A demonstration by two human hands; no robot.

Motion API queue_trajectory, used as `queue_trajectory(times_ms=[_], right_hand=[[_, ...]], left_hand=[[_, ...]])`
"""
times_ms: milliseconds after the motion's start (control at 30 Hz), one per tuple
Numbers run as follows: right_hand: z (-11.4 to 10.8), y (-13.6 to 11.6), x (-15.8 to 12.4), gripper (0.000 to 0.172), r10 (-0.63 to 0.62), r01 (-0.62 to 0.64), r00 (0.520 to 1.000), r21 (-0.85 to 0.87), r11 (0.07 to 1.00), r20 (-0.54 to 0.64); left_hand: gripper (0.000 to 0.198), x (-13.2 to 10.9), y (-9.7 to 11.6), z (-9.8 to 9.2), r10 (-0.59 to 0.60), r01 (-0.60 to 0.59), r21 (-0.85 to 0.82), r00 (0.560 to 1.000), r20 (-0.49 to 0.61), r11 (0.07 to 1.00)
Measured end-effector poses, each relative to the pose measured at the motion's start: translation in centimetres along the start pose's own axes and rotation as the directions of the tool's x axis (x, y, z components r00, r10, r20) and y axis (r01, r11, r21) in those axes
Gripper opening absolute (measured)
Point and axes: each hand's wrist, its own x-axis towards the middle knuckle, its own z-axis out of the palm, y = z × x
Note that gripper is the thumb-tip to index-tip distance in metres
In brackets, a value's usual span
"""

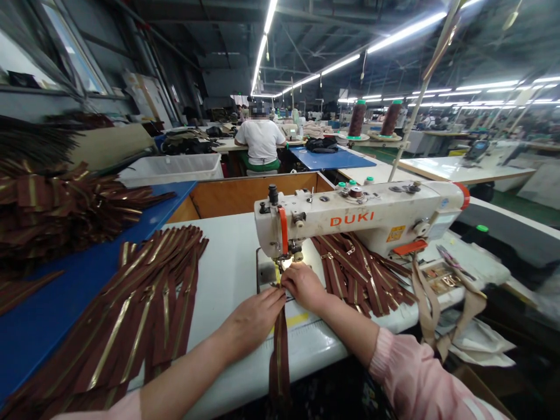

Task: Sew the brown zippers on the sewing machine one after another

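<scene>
A brown zipper strip (280, 350) with gold teeth runs from the table's front edge up to the needle of a white DUKI sewing machine (359, 219). My left hand (254, 318) lies flat on the strip's left side, fingers stretched toward the needle. My right hand (301, 283) is curled over the strip's upper end just below the presser foot, fingers pressed together on it. The needle area is partly hidden by my right hand.
A pile of brown zippers (140, 309) lies on the white table (227, 274) at my left, another pile (363, 280) behind the machine. More zippers (52, 204) are stacked on a blue surface far left. A person in a white shirt (260, 143) sits ahead, back turned.
</scene>
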Motion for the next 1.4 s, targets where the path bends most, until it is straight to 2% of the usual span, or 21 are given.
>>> queue_trajectory(times_ms=[133, 233, 467, 667, 867, 1000, 1400], right_hand=[[0.1, 0.2, -0.5, 0.013, 0.058, -0.054, 0.997, 0.067, 0.996, -0.056], [-0.3, 0.1, -1.6, 0.013, 0.062, -0.051, 0.994, 0.110, 0.993, -0.095], [-1.3, -0.6, -4.5, 0.015, -0.161, 0.161, 0.987, 0.022, 0.987, 0.001], [-1.3, -1.0, -3.9, 0.019, -0.173, 0.180, 0.983, -0.173, 0.968, 0.054], [-1.3, -0.9, -3.2, 0.015, -0.219, 0.234, 0.972, -0.302, 0.924, 0.085], [-1.4, -0.7, -2.7, 0.014, -0.234, 0.253, 0.967, -0.328, 0.910, 0.099], [-1.1, -0.5, -2.4, 0.017, -0.215, 0.225, 0.974, -0.305, 0.926, 0.065]], left_hand=[[0.036, -0.4, 0.2, 0.7, -0.030, 0.031, 0.002, 0.996, -0.080, 1.000], [0.037, -0.4, 0.0, 1.1, -0.035, 0.036, 0.001, 0.995, -0.095, 0.999], [0.033, 0.4, -0.5, 1.4, -0.075, 0.080, 0.063, 0.995, -0.069, 0.995], [0.034, 0.6, -0.9, 2.1, -0.126, 0.127, 0.005, 0.987, -0.103, 0.992], [0.035, 0.8, -1.5, 2.9, -0.196, 0.192, -0.040, 0.973, -0.123, 0.981], [0.036, 1.1, -1.8, 3.2, -0.171, 0.170, -0.023, 0.976, -0.134, 0.985], [0.036, 1.3, -1.9, 3.3, -0.201, 0.192, -0.075, 0.967, -0.157, 0.979]])
